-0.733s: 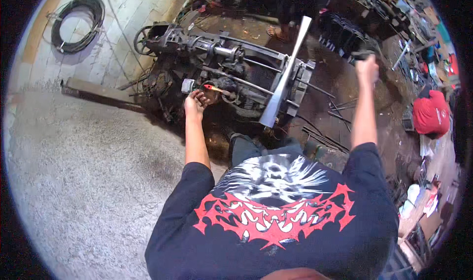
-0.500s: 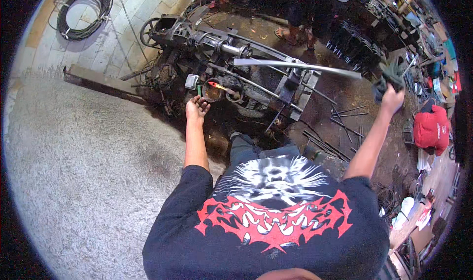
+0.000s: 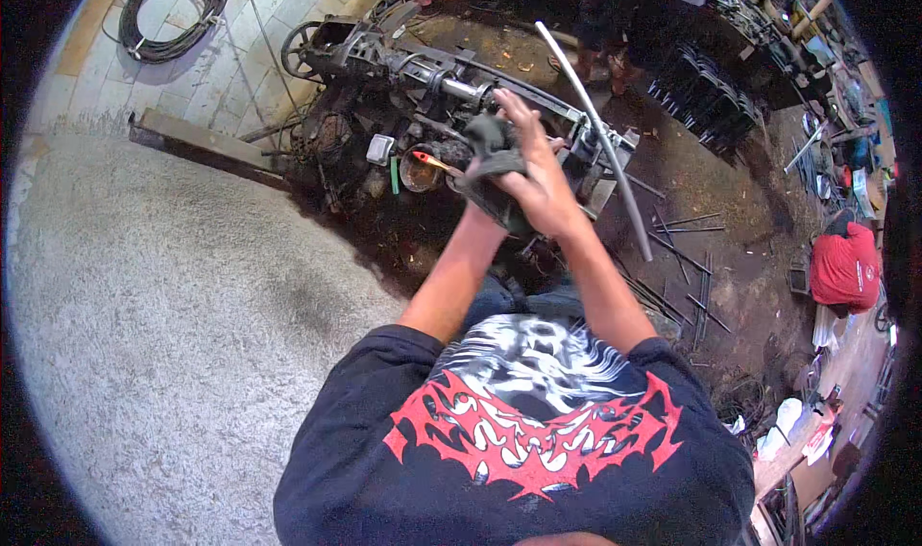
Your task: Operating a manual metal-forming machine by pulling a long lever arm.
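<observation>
Both my hands meet in front of my chest over a greasy dark machine [image 3: 423,66]. My left hand [image 3: 477,189] is mostly hidden under a dark cloth [image 3: 492,141] that it grips from below. My right hand [image 3: 538,171] lies on top of the cloth, its fingers stretched up toward the machine. A long grey metal pipe [image 3: 597,133] leans across the machine's right end, just right of my hands, with neither hand on it. A small tin with an orange-handled brush [image 3: 423,167] sits on the ground left of my hands.
A coiled black hose [image 3: 173,13] lies at the top left and a steel beam [image 3: 206,147] lies along the gravel's edge. Thin rods [image 3: 682,248] are scattered on the dirt at the right. Another person's legs [image 3: 624,27] stand behind the machine. A red bag [image 3: 845,267] is far right.
My right hand has let go of the pipe's far end and come back to the middle. My left hand has left the tin, and both hands now close on the dark cloth.
</observation>
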`<state>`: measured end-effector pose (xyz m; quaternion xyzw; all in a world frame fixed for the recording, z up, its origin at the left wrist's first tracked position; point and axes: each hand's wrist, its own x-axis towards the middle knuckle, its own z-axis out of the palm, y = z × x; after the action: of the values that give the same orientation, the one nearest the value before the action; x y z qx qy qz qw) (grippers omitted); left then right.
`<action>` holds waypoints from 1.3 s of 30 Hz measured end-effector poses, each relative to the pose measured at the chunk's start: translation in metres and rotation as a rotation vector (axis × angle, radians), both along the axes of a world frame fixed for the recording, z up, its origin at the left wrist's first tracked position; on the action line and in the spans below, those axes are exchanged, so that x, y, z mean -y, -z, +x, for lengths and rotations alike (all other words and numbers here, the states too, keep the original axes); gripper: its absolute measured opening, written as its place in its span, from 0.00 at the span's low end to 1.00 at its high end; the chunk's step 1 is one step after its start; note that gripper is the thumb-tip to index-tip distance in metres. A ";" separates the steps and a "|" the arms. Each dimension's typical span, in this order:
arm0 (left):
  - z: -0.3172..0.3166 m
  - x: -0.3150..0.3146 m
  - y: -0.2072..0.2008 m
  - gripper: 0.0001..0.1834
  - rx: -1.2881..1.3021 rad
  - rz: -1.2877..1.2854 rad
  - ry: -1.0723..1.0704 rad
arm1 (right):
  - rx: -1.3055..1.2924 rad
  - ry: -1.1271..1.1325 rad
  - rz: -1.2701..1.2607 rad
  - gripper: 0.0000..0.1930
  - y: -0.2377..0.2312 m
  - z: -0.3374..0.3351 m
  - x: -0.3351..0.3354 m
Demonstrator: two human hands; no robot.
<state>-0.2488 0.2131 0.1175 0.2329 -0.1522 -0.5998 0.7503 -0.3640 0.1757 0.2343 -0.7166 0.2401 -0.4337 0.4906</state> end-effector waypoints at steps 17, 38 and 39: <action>0.061 -0.040 -0.004 0.23 0.004 0.382 0.012 | 0.471 -0.095 0.784 0.19 0.113 0.078 0.023; 0.265 0.175 0.086 0.29 1.950 0.601 -0.353 | -0.305 1.216 0.310 0.06 0.110 -0.037 0.000; 0.263 0.174 0.083 0.29 1.937 0.567 -0.411 | -0.482 1.339 0.091 0.06 0.103 -0.053 -0.007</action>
<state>0.0144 0.0391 0.0343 0.8066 -0.5017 -0.0286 0.3111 -0.4170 0.1831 0.1309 -0.4700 0.7483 -0.4609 0.0819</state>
